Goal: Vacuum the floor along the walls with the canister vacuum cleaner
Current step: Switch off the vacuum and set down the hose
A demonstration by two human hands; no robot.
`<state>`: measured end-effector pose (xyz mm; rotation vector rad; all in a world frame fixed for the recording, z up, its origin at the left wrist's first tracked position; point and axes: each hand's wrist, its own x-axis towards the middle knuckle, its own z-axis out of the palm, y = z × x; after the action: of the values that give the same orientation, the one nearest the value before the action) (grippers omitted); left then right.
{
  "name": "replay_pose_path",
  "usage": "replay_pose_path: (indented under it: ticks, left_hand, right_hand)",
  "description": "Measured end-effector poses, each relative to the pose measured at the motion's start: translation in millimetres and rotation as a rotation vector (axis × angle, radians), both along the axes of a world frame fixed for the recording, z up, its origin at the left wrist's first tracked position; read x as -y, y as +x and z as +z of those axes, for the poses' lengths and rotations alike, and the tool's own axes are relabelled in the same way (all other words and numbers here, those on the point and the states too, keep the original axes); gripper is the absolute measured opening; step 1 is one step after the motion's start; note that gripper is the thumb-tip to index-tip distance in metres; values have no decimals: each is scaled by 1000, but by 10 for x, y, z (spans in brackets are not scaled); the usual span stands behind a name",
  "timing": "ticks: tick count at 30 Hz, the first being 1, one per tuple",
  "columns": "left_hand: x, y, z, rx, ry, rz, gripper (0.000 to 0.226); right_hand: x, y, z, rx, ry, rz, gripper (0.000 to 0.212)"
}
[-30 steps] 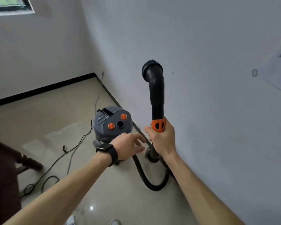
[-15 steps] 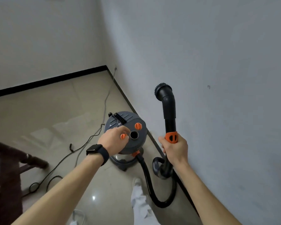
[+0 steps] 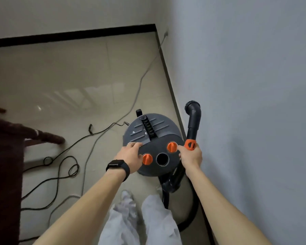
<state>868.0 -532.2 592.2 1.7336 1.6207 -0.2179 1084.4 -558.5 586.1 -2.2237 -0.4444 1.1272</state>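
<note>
Within the last second the left hand (image 3: 131,154) has left the air beside the wand and come down on the canister vacuum (image 3: 154,131). Its fingers now bend over the left edge of the lid, with the thumb just beside the left orange knob (image 3: 147,159). The person has also stepped in, so the canister stands directly below the view, at the foot of the right wall and well short of the room's far corner. The right hand (image 3: 191,157) keeps its fist around the wand (image 3: 193,124) below the orange collar, one finger stretched toward the right knob (image 3: 172,147). The wand has sunk lower, its brush nozzle pointing up, off the floor. This looks like taking hold of the canister to shift or set it, so no cleaning along the wall is under way yet.

As for room to move, dark wooden furniture (image 3: 5,156) blocks the floor's left edge. Looping cables (image 3: 99,132) lie between it and the canister and could snag wheels or feet. Beyond them the tiled floor (image 3: 78,76) runs to the far wall. The hose (image 3: 195,209) curls behind the canister near the black baseboard (image 3: 171,89), leaving only a tight strip beside the right wall (image 3: 254,103).
</note>
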Motion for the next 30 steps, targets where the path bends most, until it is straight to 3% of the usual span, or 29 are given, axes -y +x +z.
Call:
replay_pose_path:
  ticks: [7,11,17,20,30]
  left_hand:
    - [-95,14,-1010,-76,-32,-153,68]
    - [82,-110,-1328,64,41,-132,73]
    - [157,-246,-1491,209,266,-137,58]
    - [213,-270,-1581,237,373,-130,57]
    - [245,-237,-1609,221,301,-47,58]
  right_hand:
    - [-270,-103,-784,115,-154,22,31]
    - [-193,-173,-946,189,-165,83,28]
    - [-202,-278,-1059,317,-135,112,29]
    - [-200,-301,-1068,371,-111,220,36]
    - [-93,-128,-1110,504,0,683,36]
